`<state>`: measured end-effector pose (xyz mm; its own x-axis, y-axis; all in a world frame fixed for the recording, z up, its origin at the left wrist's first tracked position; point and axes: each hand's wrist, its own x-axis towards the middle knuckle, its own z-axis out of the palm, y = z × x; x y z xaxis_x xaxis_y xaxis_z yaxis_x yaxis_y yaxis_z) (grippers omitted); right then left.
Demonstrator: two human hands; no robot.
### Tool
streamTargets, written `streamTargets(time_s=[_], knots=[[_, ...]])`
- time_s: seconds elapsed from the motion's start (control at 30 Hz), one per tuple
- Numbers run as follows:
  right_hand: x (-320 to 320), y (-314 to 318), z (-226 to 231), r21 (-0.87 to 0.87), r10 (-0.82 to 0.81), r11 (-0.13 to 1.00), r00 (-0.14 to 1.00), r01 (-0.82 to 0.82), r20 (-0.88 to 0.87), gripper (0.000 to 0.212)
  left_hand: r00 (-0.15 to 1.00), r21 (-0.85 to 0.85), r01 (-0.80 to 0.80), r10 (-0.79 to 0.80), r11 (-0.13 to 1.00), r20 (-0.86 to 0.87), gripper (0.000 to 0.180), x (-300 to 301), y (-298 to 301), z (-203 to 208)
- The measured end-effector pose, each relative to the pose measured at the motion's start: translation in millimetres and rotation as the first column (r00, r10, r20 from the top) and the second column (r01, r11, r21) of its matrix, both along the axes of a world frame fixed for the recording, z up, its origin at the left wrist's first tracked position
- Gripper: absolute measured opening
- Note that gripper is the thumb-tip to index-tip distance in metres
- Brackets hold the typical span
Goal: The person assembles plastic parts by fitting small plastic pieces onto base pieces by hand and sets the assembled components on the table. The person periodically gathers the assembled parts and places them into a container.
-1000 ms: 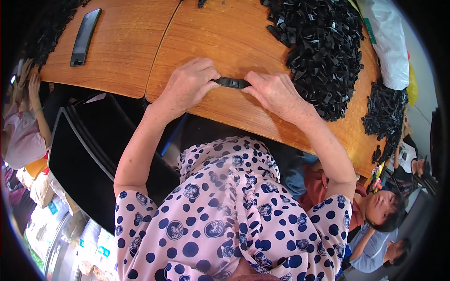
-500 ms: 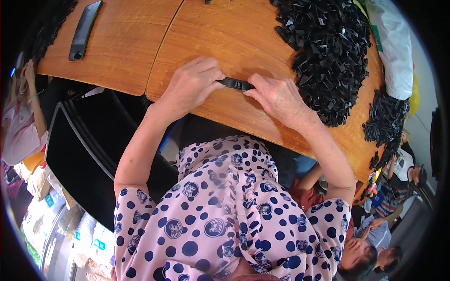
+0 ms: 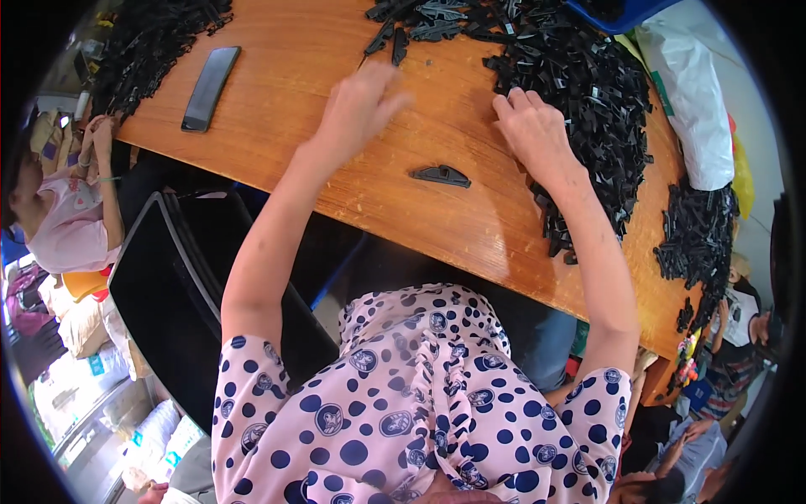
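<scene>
A dark, elongated plastic piece with a low arched middle [image 3: 441,175] lies by itself on the wooden table, nearer to me than both hands. My left hand [image 3: 361,105], slightly blurred, reaches across the table, its thumb apart from the fingers and nothing visible in it. Just beyond its fingertips are long black plastic pieces [image 3: 400,46]. At the left edge of a big heap of small black plastic parts [image 3: 600,109], my right hand [image 3: 533,134] hovers or rests with loosely bent, parted fingers. I see nothing held there.
A phone [image 3: 210,88] lies at left, near another black heap [image 3: 159,55]. A blue container [image 3: 617,13] stands far right, with a white plastic bag [image 3: 693,109] and more black parts [image 3: 697,231] at the right edge. A black chair [image 3: 168,277] and a person in pink [image 3: 71,210] are left.
The plastic piece I held between both hands now lies on the table. My left hand has moved farther away, my right hand toward the heap. The view has shifted.
</scene>
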<state>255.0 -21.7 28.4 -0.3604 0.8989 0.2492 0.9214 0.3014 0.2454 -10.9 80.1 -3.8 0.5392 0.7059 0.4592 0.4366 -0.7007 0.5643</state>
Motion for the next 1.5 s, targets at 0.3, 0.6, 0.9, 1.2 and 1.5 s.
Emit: streamTargets(time_s=[0.3, 0.6, 0.9, 1.2, 1.5], knots=[[4, 12, -16, -0.117, -0.027, 0.993, 0.919, -0.02, -0.394, 0.022, 0.961, -0.123, -0.139, 0.104, 0.983, -0.255, 0.029, 19, 36, -19], [-23, -6, -45, -0.141, -0.032, 0.983, 0.654, -0.115, -0.755, 0.023, 0.952, -0.381, -0.058, -0.064, 0.923, -0.3, 0.027, -26, -19, 11], [-23, -30, 0, -0.138, 0.04, 0.978, 0.79, -0.156, -0.612, 0.025, 0.949, -0.073, -0.081, 0.054, 0.994, -0.311, 0.022, -30, -32, -1], [-54, -14, 5, -0.496, 0.046, 0.825, 0.906, -0.272, -0.42, 0.037, 0.959, -0.091, -0.055, 0.028, 0.994, -0.28, 0.017, -33, -33, -6], [-51, -25, -6, -0.462, -0.333, 0.878, 0.534, -0.125, -0.777, 0.023, 0.962, -0.161, -0.014, -0.031, 0.987, -0.271, 0.022, -27, -38, 0]])
